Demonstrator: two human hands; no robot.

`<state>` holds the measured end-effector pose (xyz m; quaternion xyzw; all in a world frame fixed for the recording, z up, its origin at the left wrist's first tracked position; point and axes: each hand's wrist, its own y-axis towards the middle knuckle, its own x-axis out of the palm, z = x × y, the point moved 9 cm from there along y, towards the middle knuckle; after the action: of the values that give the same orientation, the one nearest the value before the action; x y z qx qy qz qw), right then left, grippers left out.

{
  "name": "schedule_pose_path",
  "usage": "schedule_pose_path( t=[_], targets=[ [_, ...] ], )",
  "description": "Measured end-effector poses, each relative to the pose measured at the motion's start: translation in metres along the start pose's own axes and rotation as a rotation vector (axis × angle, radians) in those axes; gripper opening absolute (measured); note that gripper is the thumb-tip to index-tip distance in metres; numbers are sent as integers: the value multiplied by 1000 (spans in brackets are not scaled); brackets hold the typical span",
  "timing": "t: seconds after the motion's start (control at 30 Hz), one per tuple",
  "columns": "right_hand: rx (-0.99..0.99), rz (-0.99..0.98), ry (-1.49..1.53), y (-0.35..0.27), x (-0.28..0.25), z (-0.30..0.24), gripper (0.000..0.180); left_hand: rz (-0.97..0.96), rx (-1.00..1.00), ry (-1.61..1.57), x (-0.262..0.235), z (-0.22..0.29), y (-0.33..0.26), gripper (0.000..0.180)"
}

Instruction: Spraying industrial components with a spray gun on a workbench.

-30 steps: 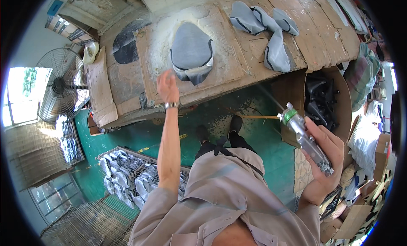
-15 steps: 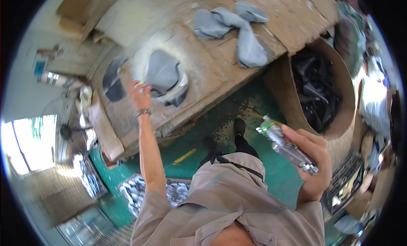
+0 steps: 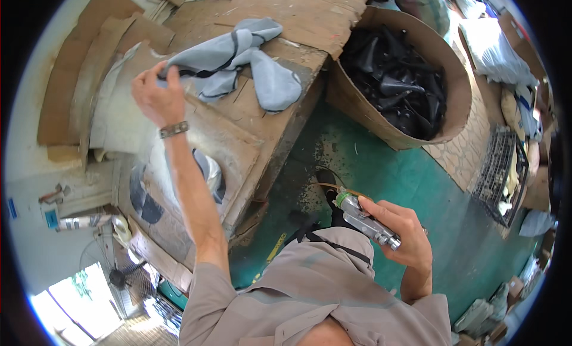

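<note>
My left hand [image 3: 159, 98] reaches over the cardboard-covered table and pinches one end of a grey fabric piece [image 3: 205, 51] with dark edging. Other grey fabric pieces [image 3: 277, 87] lie against it, partly overlapped. In my right hand [image 3: 404, 227] is a metal spray gun [image 3: 366, 219] with a green fitting, held low in front of my body. A thin hose shows near its green end. Below my left forearm, partly hidden by it, a grey and black piece with a shiny patch [image 3: 213, 176] rests on the table. Left of it lies a dark grey piece [image 3: 143, 197].
Right of the table stands a round cardboard bin [image 3: 456, 101] full of black glossy shapes. A black crate [image 3: 499, 173] sits on the floor beyond. Cardboard sheets [image 3: 65, 90] lean at the far left, and a fan [image 3: 119, 277] stands lower left.
My left hand has moved up and away from the grey piece near the table's front to the fabric pieces farther back, and now pinches one. The spray gun has shifted lower and left. My view has turned right.
</note>
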<state>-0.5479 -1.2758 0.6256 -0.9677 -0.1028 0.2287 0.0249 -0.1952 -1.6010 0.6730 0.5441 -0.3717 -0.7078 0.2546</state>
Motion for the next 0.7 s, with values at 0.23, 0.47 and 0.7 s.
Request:
schedule_pose_path(
  t=[0.23, 0.47, 0.7],
  targets=[
    [144, 175, -34, -27, -24, 25, 76, -623, -289, -40, 239, 107, -158, 59],
    [-11, 52, 2, 6, -27, -20, 69, -790, -266, -931, 174, 151, -289, 35],
    [-309, -314, -47, 48, 23, -97, 65, -1407, -688, -426, 14, -20, -580, 48]
  ],
)
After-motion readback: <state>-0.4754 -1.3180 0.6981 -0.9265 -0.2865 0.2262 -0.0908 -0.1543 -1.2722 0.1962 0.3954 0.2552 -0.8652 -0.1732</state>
